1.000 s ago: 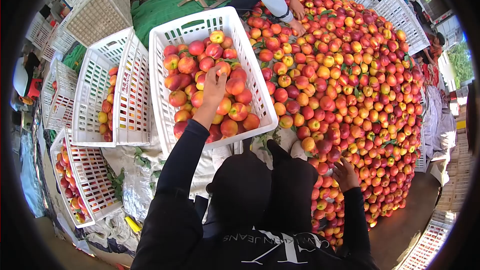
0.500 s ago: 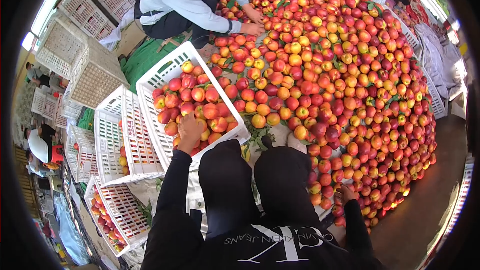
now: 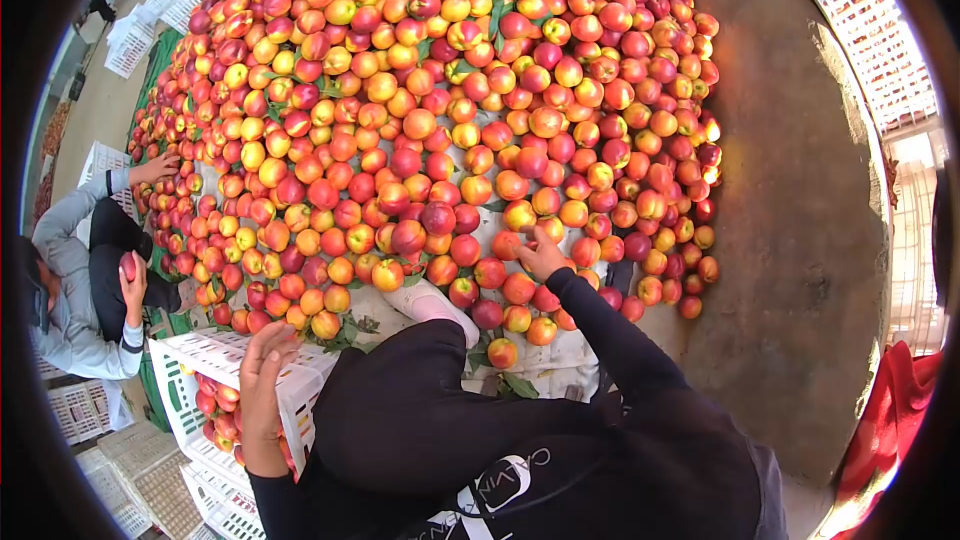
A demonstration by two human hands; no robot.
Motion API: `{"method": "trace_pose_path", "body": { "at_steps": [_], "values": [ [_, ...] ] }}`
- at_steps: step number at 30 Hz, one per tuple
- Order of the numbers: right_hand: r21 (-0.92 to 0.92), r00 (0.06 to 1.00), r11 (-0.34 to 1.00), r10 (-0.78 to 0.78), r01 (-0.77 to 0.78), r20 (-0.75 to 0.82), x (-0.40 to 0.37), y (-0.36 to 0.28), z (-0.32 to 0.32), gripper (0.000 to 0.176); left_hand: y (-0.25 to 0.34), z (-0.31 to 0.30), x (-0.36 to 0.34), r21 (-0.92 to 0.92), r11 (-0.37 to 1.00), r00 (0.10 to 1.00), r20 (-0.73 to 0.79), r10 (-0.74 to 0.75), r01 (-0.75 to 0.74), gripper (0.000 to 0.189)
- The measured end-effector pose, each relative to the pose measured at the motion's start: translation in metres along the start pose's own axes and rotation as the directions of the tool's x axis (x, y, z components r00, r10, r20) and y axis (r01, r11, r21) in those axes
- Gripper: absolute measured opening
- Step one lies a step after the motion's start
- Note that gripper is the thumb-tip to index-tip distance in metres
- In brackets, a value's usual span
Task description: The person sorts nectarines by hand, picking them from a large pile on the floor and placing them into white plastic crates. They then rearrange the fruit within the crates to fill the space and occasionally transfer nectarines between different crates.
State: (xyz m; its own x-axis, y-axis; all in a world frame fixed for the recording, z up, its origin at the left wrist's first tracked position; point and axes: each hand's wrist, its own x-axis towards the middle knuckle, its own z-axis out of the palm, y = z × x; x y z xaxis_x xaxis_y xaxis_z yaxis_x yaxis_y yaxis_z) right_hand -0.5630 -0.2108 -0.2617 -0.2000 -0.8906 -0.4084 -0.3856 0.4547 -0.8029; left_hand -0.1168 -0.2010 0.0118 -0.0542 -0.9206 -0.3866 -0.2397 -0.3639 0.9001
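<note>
A big heap of red and yellow nectarines (image 3: 420, 124) covers the ground in front of me. At its near edge, my right hand (image 3: 543, 254) has its fingers curled against a nectarine (image 3: 503, 245) and seems to grip it. My left hand (image 3: 265, 370) is raised at the rim of a white plastic crate (image 3: 205, 345), its fingers stretched out and nothing seen in them. Nectarines (image 3: 222, 410) lie inside that crate, partly hidden by its wall and my hand.
At the left, a co-worker in a grey top (image 3: 75, 240) crouches, one hand on the heap, the other holding a nectarine (image 3: 127, 265). More crates (image 3: 130, 460) stand at lower left. Brown floor (image 3: 780, 200) and a red cloth (image 3: 890, 420) lie to the right.
My view has swung to the right. My left hand has lifted off the nectarines in the crate to its rim. My right hand has moved forward from the heap's side to a nectarine.
</note>
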Motion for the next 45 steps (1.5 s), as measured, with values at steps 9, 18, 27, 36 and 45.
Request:
{"method": "trace_pose_path", "body": {
  "at_steps": [9,18,27,36,45],
  "values": [
    [-0.168,0.805,0.974,0.022,-0.15,-0.593,0.162,-0.018,-0.01,0.065,-0.109,0.116,0.077,-0.61,0.728,0.948,0.244,-0.205,0.314,0.034],
    [-0.2,0.95,0.976,-0.141,0.086,-0.279,0.142,-0.057,0.015,0.038,-0.131,0.116,0.12,-0.661,0.645,0.923,0.244,-0.298,0.384,0.033],
    [-0.53,0.902,0.776,0.113,-0.342,-0.417,0.198,-0.051,0.048,0.08,-0.107,0.142,0.145,-0.707,0.569,0.906,0.364,-0.217,0.42,0.035],
    [0.156,0.962,0.969,-0.218,0.193,0.166,0.104,-0.097,-0.002,0.062,-0.103,0.181,0.183,-0.858,0.289,0.901,0.37,-0.227,0.425,0.042],
    [-0.862,0.959,0.475,-0.281,0.179,0.044,0.272,0.091,-0.055,0.094,-0.086,0.065,0.105,-0.801,0.435,0.911,0.381,-0.16,0.412,0.047]
  ]
}}
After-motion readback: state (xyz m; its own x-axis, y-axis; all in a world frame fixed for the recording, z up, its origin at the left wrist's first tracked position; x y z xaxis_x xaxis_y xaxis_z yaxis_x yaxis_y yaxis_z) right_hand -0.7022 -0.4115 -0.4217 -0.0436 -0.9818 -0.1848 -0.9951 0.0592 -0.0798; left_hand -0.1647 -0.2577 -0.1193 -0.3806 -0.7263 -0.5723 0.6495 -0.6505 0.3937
